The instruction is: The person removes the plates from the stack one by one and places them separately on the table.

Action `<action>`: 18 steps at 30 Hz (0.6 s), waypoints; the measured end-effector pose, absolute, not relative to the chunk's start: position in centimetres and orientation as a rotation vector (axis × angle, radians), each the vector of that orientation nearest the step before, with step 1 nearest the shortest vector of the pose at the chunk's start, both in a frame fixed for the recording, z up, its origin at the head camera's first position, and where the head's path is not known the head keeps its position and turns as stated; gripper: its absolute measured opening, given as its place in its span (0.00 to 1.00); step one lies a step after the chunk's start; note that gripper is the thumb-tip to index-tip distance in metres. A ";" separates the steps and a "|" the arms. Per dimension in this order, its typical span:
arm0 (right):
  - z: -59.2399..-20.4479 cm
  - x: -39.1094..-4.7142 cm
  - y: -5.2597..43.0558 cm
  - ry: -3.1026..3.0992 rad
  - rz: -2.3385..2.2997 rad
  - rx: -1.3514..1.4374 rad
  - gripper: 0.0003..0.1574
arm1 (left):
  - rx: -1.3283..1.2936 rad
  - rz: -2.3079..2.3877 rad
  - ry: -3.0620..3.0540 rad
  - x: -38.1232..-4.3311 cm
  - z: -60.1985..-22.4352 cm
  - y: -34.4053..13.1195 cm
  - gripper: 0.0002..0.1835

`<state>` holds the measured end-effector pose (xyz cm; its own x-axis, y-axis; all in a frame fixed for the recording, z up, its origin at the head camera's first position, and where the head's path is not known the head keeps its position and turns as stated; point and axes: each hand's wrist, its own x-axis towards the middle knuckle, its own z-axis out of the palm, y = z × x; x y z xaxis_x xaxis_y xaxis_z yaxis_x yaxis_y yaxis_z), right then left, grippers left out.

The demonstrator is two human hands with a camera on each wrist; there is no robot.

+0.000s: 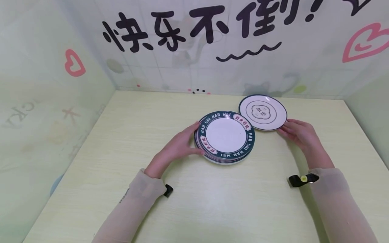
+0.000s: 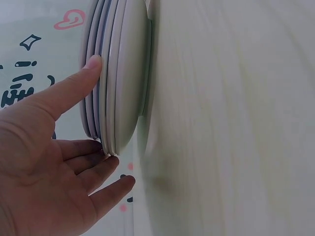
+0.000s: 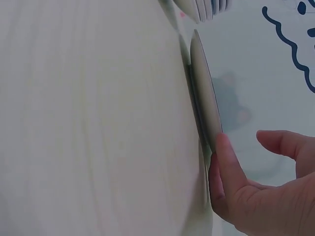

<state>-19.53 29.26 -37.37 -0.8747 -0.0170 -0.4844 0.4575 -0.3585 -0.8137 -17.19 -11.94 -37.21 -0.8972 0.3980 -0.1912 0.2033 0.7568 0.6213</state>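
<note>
Left sleeve (image 1: 133, 209) and right sleeve (image 1: 340, 206) stand closest to the viewer, both forearms extended forward over the bench (image 1: 218, 202). On it, a stack of plates (image 1: 225, 137), dark-rimmed on top, sits within the span of the left fingers; a single white plate (image 1: 262, 113) lies beyond it, just inward of the right fingers. Whether stack and plate touch could not be established. Step in hand, as judged: the left hand (image 1: 180, 145) steadies the stack while the right hand (image 1: 299, 133) handles the plate; lifting or setting down cannot be determined. The next move would seem to call for a firm left hold and a level right one, lest the rims knock. Pose: left thumb on the near side, remaining fingers on the far side, clamped round the stack's outer edge. Right fingers pinch the plate's outer rim, some lying below it, one digit raised clear. Smallest items noted: left strap (image 1: 168, 191) and right strap (image 1: 294, 181), both black, at the cuffs.
</note>
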 end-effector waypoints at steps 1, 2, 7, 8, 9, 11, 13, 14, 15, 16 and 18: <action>-37.3 -19.5 29.3 1.573 -2.303 0.578 0.57 | 0.468 0.884 2.643 -17.2 -37.2 -12.0 0.62; -37.3 -19.4 29.3 1.583 -2.303 0.576 0.58 | 0.472 0.884 2.642 -17.2 -37.2 -12.0 0.62; -37.3 -18.9 29.3 1.674 -2.287 0.540 0.56 | 0.486 0.890 2.635 -17.1 -37.1 -12.0 0.61; -37.3 -18.8 29.3 1.695 -2.282 0.535 0.52 | 0.488 0.891 2.634 -17.1 -37.1 -12.0 0.61; -37.2 -18.7 29.3 1.711 -2.277 0.530 0.46 | 0.488 0.891 2.636 -17.2 -37.1 -12.0 0.61; -37.2 -18.4 29.3 1.735 -2.279 0.520 0.34 | 0.484 0.890 2.637 -17.2 -37.1 -12.0 0.61; -37.1 -18.2 29.3 1.755 -2.280 0.521 0.27 | 0.482 0.889 2.638 -17.2 -37.1 -12.0 0.61; -37.0 -18.2 29.3 1.754 -2.284 0.522 0.26 | 0.483 0.888 2.639 -17.2 -37.1 -12.0 0.61; -36.9 -18.1 29.3 1.756 -2.288 0.518 0.26 | 0.482 0.886 2.640 -17.2 -37.1 -12.0 0.61; -36.9 -18.0 29.2 1.757 -2.296 0.514 0.27 | 0.481 0.886 2.639 -17.2 -37.1 -12.0 0.61; -36.8 -17.9 29.2 1.763 -2.305 0.505 0.29 | 0.481 0.887 2.639 -17.2 -37.1 -12.1 0.61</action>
<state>-17.91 29.21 -36.76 -0.9227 0.0512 -0.3821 0.3554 -0.2712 -0.8945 -17.21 -12.07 -37.13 -0.8937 0.4082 -0.1863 0.2128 0.7511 0.6250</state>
